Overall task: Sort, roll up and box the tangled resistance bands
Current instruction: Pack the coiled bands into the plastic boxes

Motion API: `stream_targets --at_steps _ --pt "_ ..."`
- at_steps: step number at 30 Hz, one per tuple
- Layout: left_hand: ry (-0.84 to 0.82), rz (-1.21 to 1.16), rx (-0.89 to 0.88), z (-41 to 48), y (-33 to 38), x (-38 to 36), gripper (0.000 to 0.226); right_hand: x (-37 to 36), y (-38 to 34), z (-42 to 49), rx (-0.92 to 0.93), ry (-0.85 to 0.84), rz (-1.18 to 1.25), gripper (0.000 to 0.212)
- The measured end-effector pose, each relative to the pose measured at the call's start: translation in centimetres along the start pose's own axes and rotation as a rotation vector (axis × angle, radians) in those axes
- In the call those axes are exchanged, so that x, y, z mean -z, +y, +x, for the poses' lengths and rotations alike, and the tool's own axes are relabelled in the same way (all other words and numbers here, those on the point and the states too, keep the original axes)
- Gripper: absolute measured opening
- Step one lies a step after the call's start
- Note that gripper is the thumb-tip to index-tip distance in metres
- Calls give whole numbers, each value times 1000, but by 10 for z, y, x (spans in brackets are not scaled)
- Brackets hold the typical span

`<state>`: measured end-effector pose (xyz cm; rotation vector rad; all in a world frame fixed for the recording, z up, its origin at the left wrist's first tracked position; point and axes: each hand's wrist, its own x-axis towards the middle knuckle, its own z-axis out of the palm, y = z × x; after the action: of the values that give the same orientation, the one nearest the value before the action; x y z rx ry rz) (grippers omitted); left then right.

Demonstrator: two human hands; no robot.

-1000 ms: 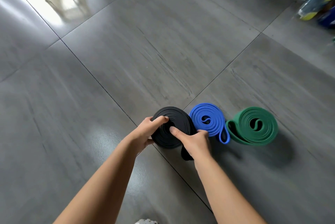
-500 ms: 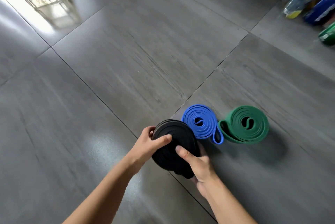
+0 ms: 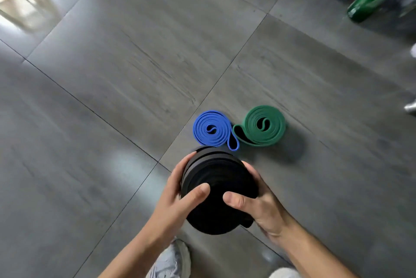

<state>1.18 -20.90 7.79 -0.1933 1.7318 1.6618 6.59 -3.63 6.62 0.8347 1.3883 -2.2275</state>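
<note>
Grey stone-look tiles of the floor [image 3: 112, 75] stretch away on my left, glossy, with a bright reflection in the far corner. My left hand [image 3: 177, 196] grasps the wide black rubber resistance band [image 3: 220, 178], wound into a thick coil, with the thumb pressed on its face and the fingers curled round the rim. The coil is held up off the floor in front of me, between both hands. My right hand [image 3: 258, 208] grips the opposite side the same way, and a short loose tail of the band pokes out just below that palm.

Beyond the coil, the narrow blue rubber band rolled into a flat spiral [image 3: 212, 130] lies on the floor, its outer loop touching the broader green rolled band [image 3: 262, 125] just beside it. At the far right are blurred bottles or containers, one green [image 3: 369, 0]. I cannot tell whether the box is among them.

I judge this to be the carrying step for the last roll. To do it well I should squeeze evenly from both sides so the layers do not telescope or spring open. I should also pin that tail under my right fingers and hold the coil flat until it sits in its place.
</note>
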Motion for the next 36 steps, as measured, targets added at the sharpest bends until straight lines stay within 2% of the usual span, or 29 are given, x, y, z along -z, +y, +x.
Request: stream_targets --at_steps 4,8,11,16,20,23,27,32,36 --pt "16 -15 107 -92 54 -20 73 -28 -35 -99 -102 97 -7 82" --pt "42 -53 207 -176 133 -21 70 -75 -89 -183 -159 112 -72 81" --pt "67 -86 247 -229 207 -11 73 -117 -149 -235 -166 53 -161 77" --pt "62 -97 168 -320 334 -6 67 -179 -254 -324 -127 -38 -251 75" --pt "100 -146 76 -382 404 -7 59 -215 -319 -377 -106 -138 -332 66" --pt "226 -238 45 -423 432 -3 53 -251 -353 -404 -106 -161 -373 59" --pt "329 -340 29 -461 445 30 53 -307 -374 -418 -138 -288 -463 69" --pt "442 -442 10 -491 445 109 61 -401 -368 -394 -143 -420 -624 68" --pt "546 -525 -23 -503 445 203 54 -500 -351 -352 -173 -497 -713 75"
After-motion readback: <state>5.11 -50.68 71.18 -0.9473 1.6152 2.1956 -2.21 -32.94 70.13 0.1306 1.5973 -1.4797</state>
